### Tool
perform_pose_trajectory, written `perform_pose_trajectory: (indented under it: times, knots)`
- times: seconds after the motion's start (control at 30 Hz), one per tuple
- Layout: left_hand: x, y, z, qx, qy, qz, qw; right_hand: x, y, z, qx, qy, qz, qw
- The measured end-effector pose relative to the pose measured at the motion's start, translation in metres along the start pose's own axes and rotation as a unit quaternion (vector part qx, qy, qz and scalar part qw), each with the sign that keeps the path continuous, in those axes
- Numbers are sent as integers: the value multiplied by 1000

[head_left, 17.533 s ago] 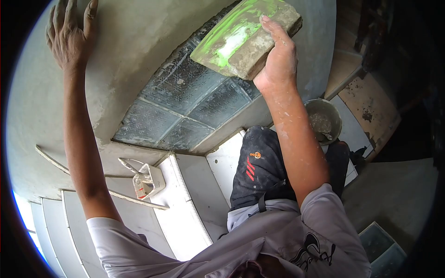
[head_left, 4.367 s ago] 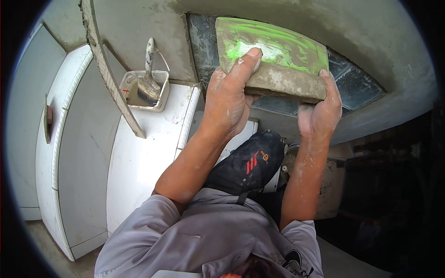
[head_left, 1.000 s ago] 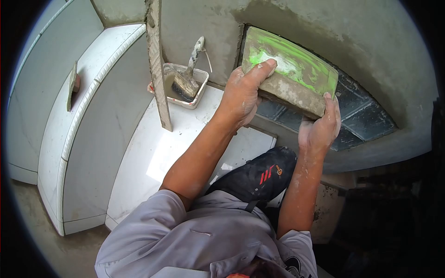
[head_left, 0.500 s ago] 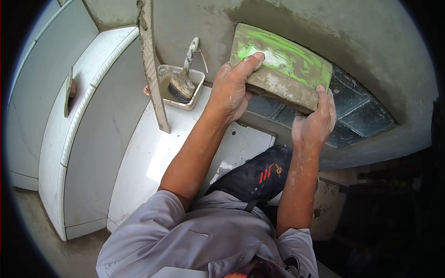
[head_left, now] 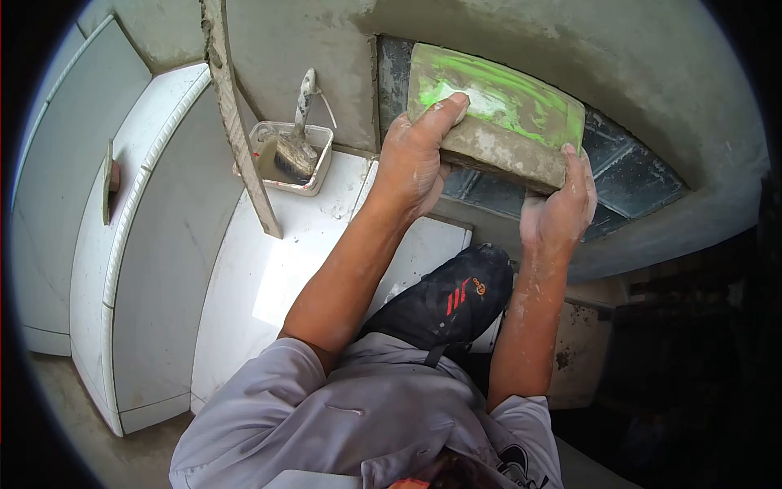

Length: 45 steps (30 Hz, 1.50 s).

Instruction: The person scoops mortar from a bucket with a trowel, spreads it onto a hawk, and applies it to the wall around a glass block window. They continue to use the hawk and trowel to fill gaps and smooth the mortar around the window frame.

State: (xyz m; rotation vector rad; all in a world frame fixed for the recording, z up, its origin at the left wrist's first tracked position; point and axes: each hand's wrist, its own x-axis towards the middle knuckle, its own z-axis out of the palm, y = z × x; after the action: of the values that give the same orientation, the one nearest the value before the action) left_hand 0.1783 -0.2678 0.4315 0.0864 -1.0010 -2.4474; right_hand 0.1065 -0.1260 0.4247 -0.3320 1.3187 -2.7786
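Note:
Both hands grip a thick rectangular block [head_left: 505, 151], smeared with grey cement on its side and showing bright green and white patches on its upper face. My left hand [head_left: 415, 159] holds its left end, thumb lying on top and the other fingers partly hidden underneath. At the right end, my right hand [head_left: 562, 200] has its fingers closed over the corner. Its exact kind I cannot make out. Directly behind it, a recessed panel of dark glassy squares [head_left: 639, 183] is set in the grey wall; the block covers part of it.
To the left, a white tub [head_left: 322, 167] of murky liquid holds a paint brush [head_left: 297, 155]. A wooden strip [head_left: 236, 122] leans beside it on the white tiled ledge [head_left: 281, 269]. White tiled steps [head_left: 159, 155] rise at far left, with a small tile-like piece [head_left: 108, 183] on them.
The view has shifted, so the tub, strip and steps appear farther left and more of the dark panel shows left of the block. Both hands keep their hold on it.

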Motion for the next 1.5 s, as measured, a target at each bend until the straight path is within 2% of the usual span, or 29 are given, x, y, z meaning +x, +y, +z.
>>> perform_pose_trajectory:
  times: [0.13, 0.23, 0.6, 0.77, 0.87, 0.93, 1.0, 1.07, 1.17, 1.2, 1.3, 1.33, 1.43, 1.5]
  knots:
    - [-2, -15, 5, 1, 10, -1, 1000, 0, -5, -9, -13, 28, -3, 1000]
    - [-8, -16, -5, 4, 13, -14, 1000, -4, 3, -15, -1, 18, 15, 1000]
    - [-2, 17, -25, 36, 32, 23, 999, -7, 27, 12, 8, -27, 15, 1000]
    - [-2, 14, -31, 29, 25, -11, 999, -8, 30, 2, -5, -35, 24, 999]
    - [-17, -7, -35, 28, 54, -80, 995, -20, 31, -22, -2, -15, 46, 999]
    - [-31, -24, -27, 40, 55, -93, 993, -34, 33, -48, 13, 12, 77, 997]
    - [-37, -40, -22, 92, 46, -117, 988, -44, 34, -80, 80, 12, 112, 990]
    - [-46, -64, -16, 143, 21, -122, 982, -58, 35, -118, 139, -12, 133, 981]
    - [-63, -97, 2, 199, -40, -130, 970, -86, 32, -149, 230, 9, 108, 967]
    - [-69, -113, 5, 179, -66, -140, 972, -94, 35, -160, 262, 12, 92, 961]
    - [-89, -155, 21, 178, -89, -171, 965, -110, 34, -181, 236, 63, 47, 968]
    - [-95, -166, 26, 188, -89, -180, 961, -112, 29, -191, 256, 84, 63, 961]
    - [-103, -192, 32, 210, -201, -202, 935, -117, 14, -236, 226, 140, 31, 963]
    - [-104, -201, 35, 199, -204, -250, 925, -118, -3, -259, 176, 169, 27, 969]
